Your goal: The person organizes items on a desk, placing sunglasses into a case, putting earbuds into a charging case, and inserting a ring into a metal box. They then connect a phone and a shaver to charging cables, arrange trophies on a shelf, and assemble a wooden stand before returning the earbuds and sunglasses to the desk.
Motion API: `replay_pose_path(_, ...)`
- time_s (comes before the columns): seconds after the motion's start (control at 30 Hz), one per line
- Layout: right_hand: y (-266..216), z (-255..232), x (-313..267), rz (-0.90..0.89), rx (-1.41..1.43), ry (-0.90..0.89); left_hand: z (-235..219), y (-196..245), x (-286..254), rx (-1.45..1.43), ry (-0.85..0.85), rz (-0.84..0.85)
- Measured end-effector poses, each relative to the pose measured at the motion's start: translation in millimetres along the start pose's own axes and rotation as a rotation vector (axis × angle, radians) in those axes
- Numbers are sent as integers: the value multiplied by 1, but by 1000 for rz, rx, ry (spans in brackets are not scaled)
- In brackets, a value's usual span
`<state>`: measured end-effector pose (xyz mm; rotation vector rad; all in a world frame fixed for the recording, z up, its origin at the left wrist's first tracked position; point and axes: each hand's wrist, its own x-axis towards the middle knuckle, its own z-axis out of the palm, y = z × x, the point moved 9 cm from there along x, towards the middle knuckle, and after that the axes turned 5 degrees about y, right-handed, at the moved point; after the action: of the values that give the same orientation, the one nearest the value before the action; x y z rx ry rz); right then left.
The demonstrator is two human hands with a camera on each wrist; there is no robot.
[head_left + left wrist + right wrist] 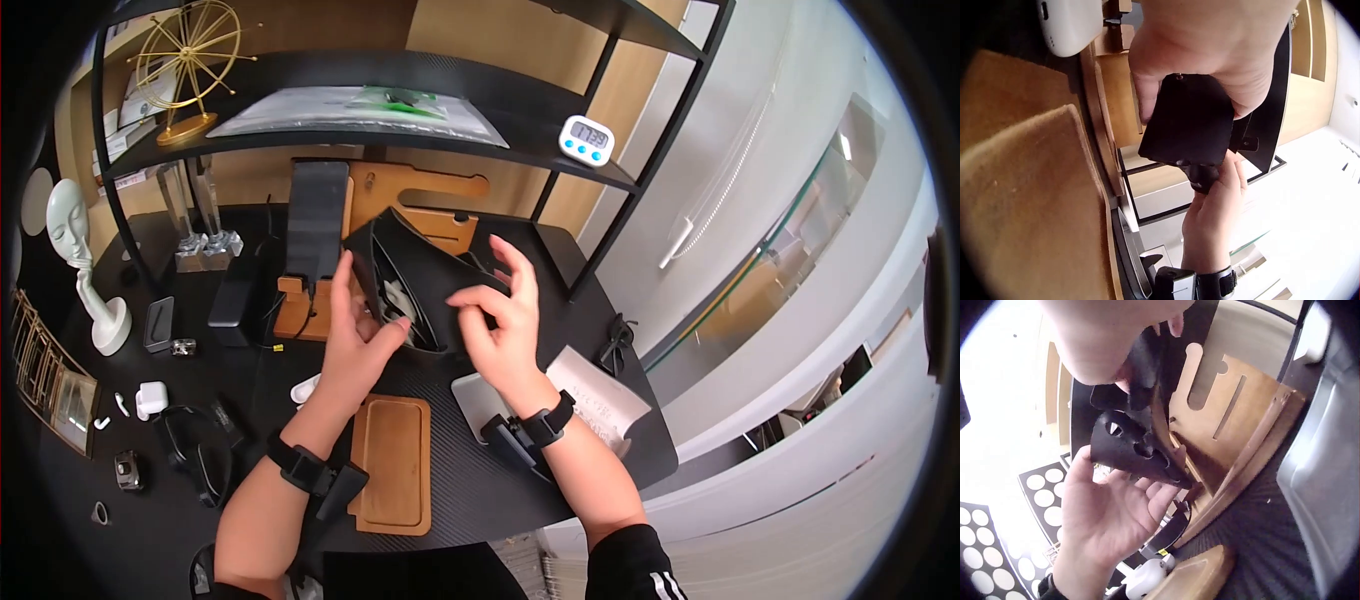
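Note:
Between my hands, above the black desk, is a black folding pouch (425, 275), its mouth gaping on the left side and something pale showing inside. My left hand (360, 335) grips its left end, thumb on the near edge and fingers on the far one. With bent thumb and forefinger, my right hand (505, 325) pinches the right part of the pouch, other fingers raised. In the left wrist view a flat dark face of the pouch (1191, 122) spans the left fingers. The right wrist view shows its cut-out holes and folded flap (1132, 450).
Below lie a wooden tray (392, 465), a silver box (480, 405), a creased paper (598, 395) and black glasses (618, 343). Behind, a wooden stand (435, 205) and a dark phone (317, 220) stand under a black shelf (540, 160). A white earbud case (151, 399) lies left.

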<state>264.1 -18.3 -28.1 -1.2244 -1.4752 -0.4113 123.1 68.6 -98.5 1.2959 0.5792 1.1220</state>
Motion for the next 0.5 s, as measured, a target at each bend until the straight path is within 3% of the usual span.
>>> replay_pose_path(0.07,-12,7,0,1,-40,-66,-2,12,2,-27,32,153)
replay_pose_path(0.27,-15,30,-11,-26,-87,-240,-7,8,7,-62,75,132)
replay_pose_path(0.33,-3,37,-17,119,3,-297,-8,11,6,-22,85,133)
replay_pose_path(0.4,4,41,-22,118,-18,-293,-6,13,5,17,83,160)
replay_pose_path(0.47,17,45,-26,302,190,-280,-4,17,4,39,62,214)
replay_pose_path(0.5,20,47,-28,301,194,-285,-5,15,4,39,69,214)
